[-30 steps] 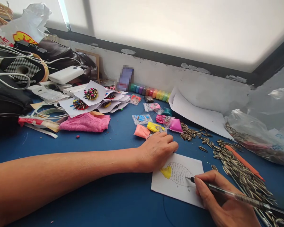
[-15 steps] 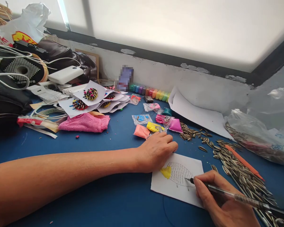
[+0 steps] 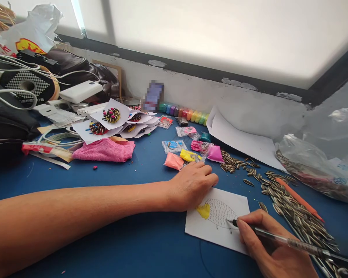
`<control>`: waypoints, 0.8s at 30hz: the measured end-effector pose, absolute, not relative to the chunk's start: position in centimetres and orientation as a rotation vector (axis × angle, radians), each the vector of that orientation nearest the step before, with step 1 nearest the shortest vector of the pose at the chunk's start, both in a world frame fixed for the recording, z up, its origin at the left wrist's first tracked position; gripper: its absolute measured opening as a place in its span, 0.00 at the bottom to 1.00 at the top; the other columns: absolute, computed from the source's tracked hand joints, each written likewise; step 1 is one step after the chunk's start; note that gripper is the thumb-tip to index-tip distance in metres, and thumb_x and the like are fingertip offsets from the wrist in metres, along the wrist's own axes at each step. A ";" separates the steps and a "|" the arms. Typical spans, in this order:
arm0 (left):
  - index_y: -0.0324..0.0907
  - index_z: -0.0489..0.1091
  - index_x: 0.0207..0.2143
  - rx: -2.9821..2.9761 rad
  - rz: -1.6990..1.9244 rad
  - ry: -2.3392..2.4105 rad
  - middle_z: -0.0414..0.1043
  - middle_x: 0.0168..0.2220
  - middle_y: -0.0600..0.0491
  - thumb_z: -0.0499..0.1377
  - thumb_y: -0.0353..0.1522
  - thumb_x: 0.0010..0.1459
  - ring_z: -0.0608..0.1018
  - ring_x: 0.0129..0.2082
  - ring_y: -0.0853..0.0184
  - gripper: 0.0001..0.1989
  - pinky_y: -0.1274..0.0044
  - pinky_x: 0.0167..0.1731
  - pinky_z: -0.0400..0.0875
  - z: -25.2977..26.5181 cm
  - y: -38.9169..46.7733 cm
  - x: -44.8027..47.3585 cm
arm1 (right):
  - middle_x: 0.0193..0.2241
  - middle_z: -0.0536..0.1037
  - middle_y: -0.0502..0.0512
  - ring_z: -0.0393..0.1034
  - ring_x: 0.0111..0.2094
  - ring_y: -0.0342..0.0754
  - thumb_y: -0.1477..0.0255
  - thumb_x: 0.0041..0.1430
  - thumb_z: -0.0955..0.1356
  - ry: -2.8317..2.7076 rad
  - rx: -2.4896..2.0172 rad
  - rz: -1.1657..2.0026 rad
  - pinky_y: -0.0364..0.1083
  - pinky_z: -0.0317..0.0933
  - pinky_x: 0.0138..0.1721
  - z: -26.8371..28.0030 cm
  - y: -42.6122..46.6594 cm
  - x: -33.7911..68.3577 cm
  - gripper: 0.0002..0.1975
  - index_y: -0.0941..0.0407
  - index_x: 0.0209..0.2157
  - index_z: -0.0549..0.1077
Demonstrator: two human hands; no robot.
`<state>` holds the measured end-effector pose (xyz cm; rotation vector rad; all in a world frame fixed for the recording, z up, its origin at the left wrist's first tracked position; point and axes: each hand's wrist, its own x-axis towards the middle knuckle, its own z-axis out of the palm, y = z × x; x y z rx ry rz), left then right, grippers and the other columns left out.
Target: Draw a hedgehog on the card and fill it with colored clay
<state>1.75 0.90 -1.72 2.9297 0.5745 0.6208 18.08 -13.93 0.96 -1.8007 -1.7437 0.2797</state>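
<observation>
A small white sheet of paper [image 3: 200, 230] lies on the blue table, bearing an outlined oval body filled with short pen marks, thin legs and a yellow patch [image 3: 203, 211] at its left end. My right hand [image 3: 271, 243] is closed around a black-and-clear pen [image 3: 274, 234], its tip at the lower right part of the oval. Across the paper's upper left corner rests my left hand [image 3: 193, 183], its fingers curled in; whatever lies beneath them is hidden. Just beyond its knuckles are an orange packet [image 3: 174, 161] and a yellow packet [image 3: 190, 155].
Striped sunflower seeds [image 3: 295, 208] spread on the right, with an orange tool [image 3: 300, 199] on them. Behind stand a plastic bag [image 3: 316, 166], curved white sheets [image 3: 240, 135] and small coloured tubs [image 3: 185, 114]. Left are a pink cloth [image 3: 104, 150], seed-decorated papers [image 3: 111, 116] and cables.
The pen tip has shifted very slightly on the drawing. My left hand and the paper stay in place.
</observation>
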 end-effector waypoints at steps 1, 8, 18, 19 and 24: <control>0.39 0.68 0.35 2.928 0.621 0.573 0.68 0.35 0.51 0.51 0.25 0.60 0.65 0.34 0.65 0.07 0.72 0.33 0.58 -1.7 0.9 1.7 | 0.21 0.74 0.46 0.70 0.21 0.44 0.60 0.60 0.64 -1.697 -1.812 0.290 0.39 0.62 0.19 0.9 -14.0 17.8 0.13 0.50 0.25 0.72; 0.39 0.68 0.36 2.929 0.601 0.579 0.68 0.35 0.50 0.51 0.25 0.61 0.65 0.34 0.65 0.07 0.72 0.33 0.58 -1.5 0.8 1.8 | 0.21 0.72 0.46 0.68 0.22 0.43 0.60 0.60 0.63 -1.592 -1.852 0.327 0.39 0.61 0.20 1.0 -14.3 17.2 0.14 0.50 0.24 0.70; 0.39 0.68 0.36 2.927 0.589 0.582 0.68 0.35 0.50 0.51 0.26 0.61 0.66 0.34 0.65 0.07 0.72 0.33 0.59 -1.5 0.8 1.8 | 0.19 0.75 0.46 0.71 0.20 0.43 0.62 0.61 0.63 -1.835 -1.803 0.242 0.37 0.63 0.18 0.8 -13.8 18.8 0.14 0.50 0.24 0.72; 0.39 0.68 0.36 2.927 0.587 0.585 0.68 0.35 0.50 0.51 0.26 0.61 0.66 0.34 0.65 0.07 0.72 0.33 0.59 -1.5 0.8 1.8 | 0.19 0.75 0.46 0.71 0.21 0.43 0.61 0.61 0.63 -1.822 -1.804 0.251 0.37 0.62 0.18 0.8 -13.9 18.7 0.15 0.50 0.24 0.72; 0.39 0.68 0.36 2.927 0.606 0.580 0.68 0.35 0.51 0.51 0.26 0.61 0.65 0.34 0.65 0.07 0.72 0.34 0.59 -1.6 0.9 1.8 | 0.20 0.73 0.46 0.70 0.23 0.45 0.59 0.59 0.63 -1.629 -1.874 0.303 0.40 0.59 0.18 1.0 -14.4 17.5 0.15 0.51 0.23 0.71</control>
